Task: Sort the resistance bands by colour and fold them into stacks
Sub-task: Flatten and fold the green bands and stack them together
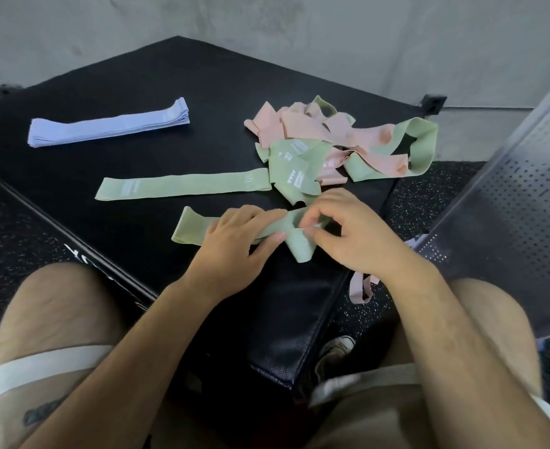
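On the black pad (157, 92), head view, three groups of bands are visible.

1. Far left: the lilac stack (105, 124) lies folded flat, with its layers aligned. This colour appears complete.
2. Centre: the flat green band (182, 186) lies straightened out on its own, one end touching the mixed pile (332, 140). It appears to mark the start of the green stack.
3. Far right: the mixed pile holds pink and green bands tangled together, unsorted.

The twisted green band (189, 226) lies at the near edge of the pad, between both hands. The left hand (238, 241) holds it down, fingers laid across it and thumb pinching the near edge. The right hand (354, 234) pinches the twisted end between thumb and forefinger.

A single pink band (361, 288) hangs off the pad's near right edge.

Assessment: roughly one third done. Remaining work is the green bands, then all pink bands, including the hanging one.
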